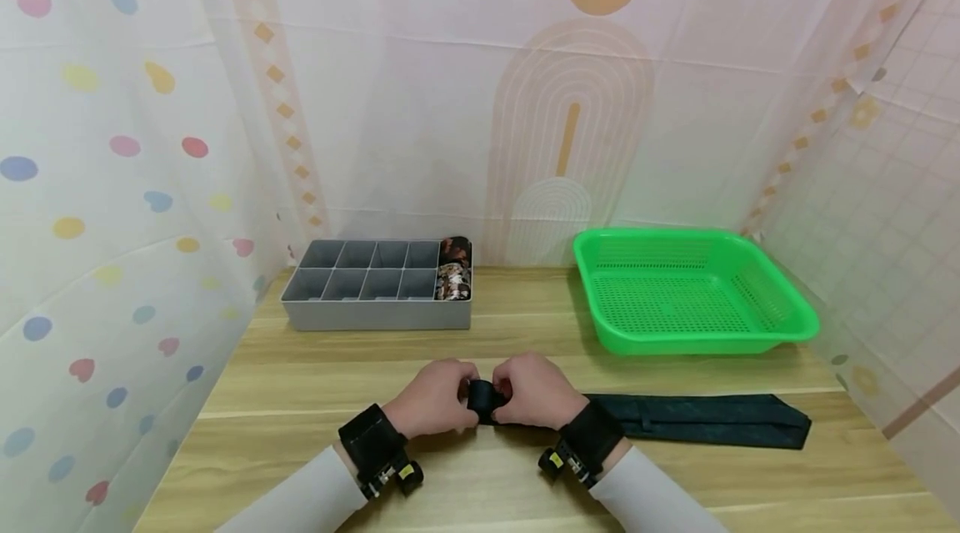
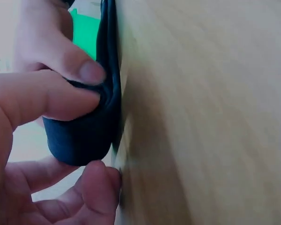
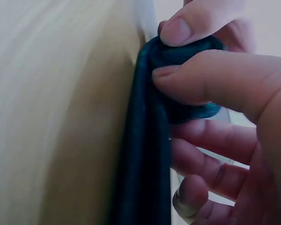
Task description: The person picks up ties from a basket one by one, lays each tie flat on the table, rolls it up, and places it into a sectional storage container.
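A dark blue-green necktie (image 1: 705,419) lies lengthwise on the table, its wide pointed end off to the right. Its other end is wound into a roll (image 1: 482,399) between both hands. My left hand (image 1: 435,396) grips the roll from the left, thumb (image 2: 75,101) on its near side and fingers curled round the outside. From the right, my right hand (image 1: 538,391) pinches the same roll, with its thumb (image 3: 178,82) pressed by the coil's centre. The flat layers of the necktie run out from under the roll along the tabletop in the right wrist view.
A grey divided box (image 1: 375,316) stands at the back left. Two patterned rolled pieces (image 1: 453,279) fill its right-hand column. Behind the necktie to the right sits a green plastic basket (image 1: 697,345). Patterned curtains (image 1: 405,116) hang behind the wooden table (image 1: 285,399).
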Available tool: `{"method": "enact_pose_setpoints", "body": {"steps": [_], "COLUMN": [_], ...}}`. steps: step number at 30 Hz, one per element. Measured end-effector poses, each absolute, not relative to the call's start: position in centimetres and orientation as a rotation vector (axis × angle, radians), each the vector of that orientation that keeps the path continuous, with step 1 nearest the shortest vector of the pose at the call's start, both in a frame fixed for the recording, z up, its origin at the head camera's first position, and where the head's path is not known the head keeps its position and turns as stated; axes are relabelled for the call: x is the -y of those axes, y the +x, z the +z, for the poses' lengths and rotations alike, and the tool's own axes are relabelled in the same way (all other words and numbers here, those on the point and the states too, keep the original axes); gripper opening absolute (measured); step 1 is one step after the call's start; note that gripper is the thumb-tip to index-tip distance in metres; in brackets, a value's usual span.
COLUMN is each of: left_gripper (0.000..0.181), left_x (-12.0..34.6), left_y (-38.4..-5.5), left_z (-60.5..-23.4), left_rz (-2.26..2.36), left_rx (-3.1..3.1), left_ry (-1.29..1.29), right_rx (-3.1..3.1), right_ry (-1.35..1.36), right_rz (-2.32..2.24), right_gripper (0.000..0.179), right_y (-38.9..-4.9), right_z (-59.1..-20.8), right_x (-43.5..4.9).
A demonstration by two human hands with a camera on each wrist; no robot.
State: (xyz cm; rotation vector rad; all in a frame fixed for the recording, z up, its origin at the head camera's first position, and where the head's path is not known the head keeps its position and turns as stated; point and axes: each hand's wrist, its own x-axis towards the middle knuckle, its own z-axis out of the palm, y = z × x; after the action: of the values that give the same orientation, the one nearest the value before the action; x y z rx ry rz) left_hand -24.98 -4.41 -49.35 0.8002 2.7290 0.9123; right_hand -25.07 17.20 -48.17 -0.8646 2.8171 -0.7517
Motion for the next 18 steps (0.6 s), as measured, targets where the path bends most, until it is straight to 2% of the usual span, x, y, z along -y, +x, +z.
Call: {"method": "enact_pose_setpoints", "body": {"steps": [6, 11, 18], "left_gripper": [0.020, 0.019, 0.020], "left_x": [4.34, 4.09, 4.01], "left_y": [-24.94, -24.85, -24.66], "left_z": [-49.12, -48.93, -49.10], "left_rz": [0.908, 0.931, 0.889], "left_rx": [-2.716, -2.730, -2.766], "left_ry": [0.794, 0.782, 0.781], "right_rx": [-2.814, -2.762, -2.776], "right_ry": [-0.891, -0.901, -0.938], "right_rz": [-0.705, -0.833, -0.883], "right_gripper": [0.015, 0.025, 0.021], "right_y": [-25.38, -25.64, -25.33], "right_z": [-48.55, -48.50, -48.04], "right_x": [-17.38, -17.53, -17.38]}}
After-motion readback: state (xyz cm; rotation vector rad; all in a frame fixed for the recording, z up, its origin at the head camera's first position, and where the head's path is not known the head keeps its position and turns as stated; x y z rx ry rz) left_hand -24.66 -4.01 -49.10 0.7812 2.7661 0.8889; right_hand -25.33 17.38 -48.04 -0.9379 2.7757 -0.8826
